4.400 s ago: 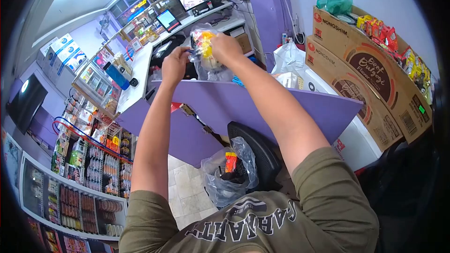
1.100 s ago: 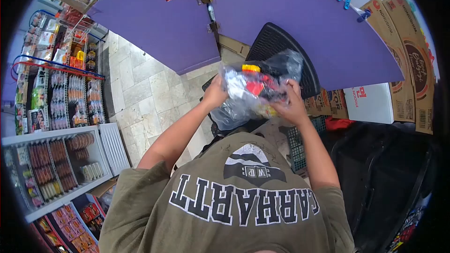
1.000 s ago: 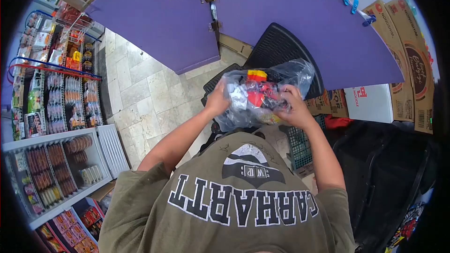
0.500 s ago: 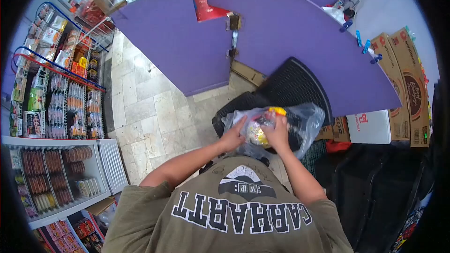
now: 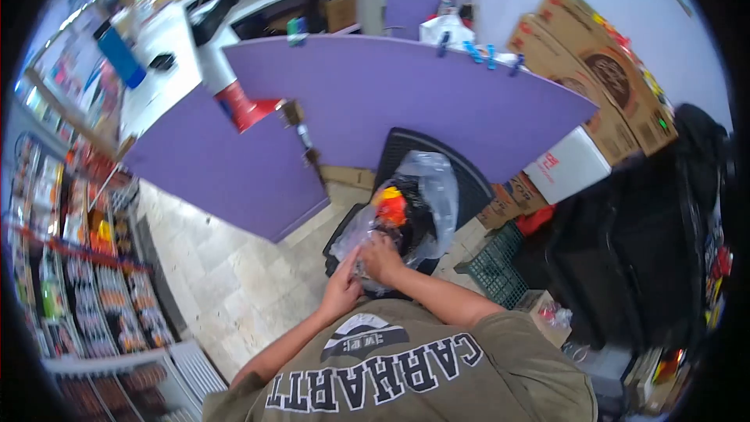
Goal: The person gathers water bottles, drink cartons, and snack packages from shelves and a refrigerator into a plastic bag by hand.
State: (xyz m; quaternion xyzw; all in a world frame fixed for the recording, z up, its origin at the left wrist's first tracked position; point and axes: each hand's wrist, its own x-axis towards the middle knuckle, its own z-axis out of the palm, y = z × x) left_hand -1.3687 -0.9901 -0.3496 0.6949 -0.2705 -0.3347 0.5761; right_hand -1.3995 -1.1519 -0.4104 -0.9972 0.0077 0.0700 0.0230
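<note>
1. Close-set on the left hand (image 5: 341, 291) and curled on the right hand (image 5: 381, 259), fingers are being held at the near side of the clear plastic bag (image 5: 439, 191), seemingly for steadiness; what is being pinched cannot be told.
2. Beyond them, a red-and-yellow packet (image 5: 391, 208) is being enclosed.
3. Bag weight is being borne by the black chair (image 5: 401, 143).
</note>
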